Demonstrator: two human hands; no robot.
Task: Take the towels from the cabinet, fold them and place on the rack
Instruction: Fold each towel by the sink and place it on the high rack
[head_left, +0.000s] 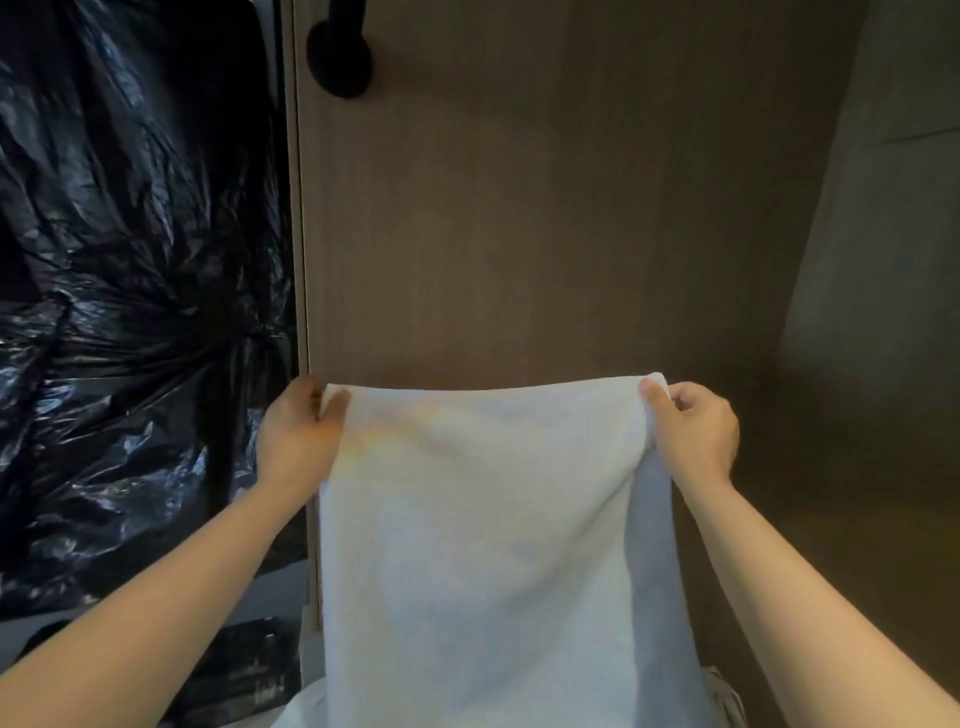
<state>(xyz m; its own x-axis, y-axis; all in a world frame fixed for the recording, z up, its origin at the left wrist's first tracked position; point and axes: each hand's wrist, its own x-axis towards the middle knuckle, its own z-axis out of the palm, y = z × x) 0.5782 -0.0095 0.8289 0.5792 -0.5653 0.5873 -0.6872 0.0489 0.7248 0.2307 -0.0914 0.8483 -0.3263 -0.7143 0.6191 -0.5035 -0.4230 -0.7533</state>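
Your left hand (298, 431) pinches the top left corner of the white towel (478, 545), thumb on the near face and fingers curled behind. Your right hand (696, 431) grips the top right corner the same way. The towel hangs between them as a flat sheet, top edge roughly level, in front of the brown wooden cabinet panel (519, 208). Its lower end runs out of view at the bottom, so you cannot tell whether it is clear of the floor.

The main risk is a crooked fold. Along the right side a strip of the towel is turned back and hangs in shadow under your right hand. If you bring the corners together like this, that tuck will probably be trapped inside and the edges will not line up.

Both grips are only on the corners. A sharp shake to flatten the cloth could pull one corner free and drop that side.

The crumpled black plastic (130, 260) is just beside your left hand. A wide swing to that side could brush the towel against it or snag it.
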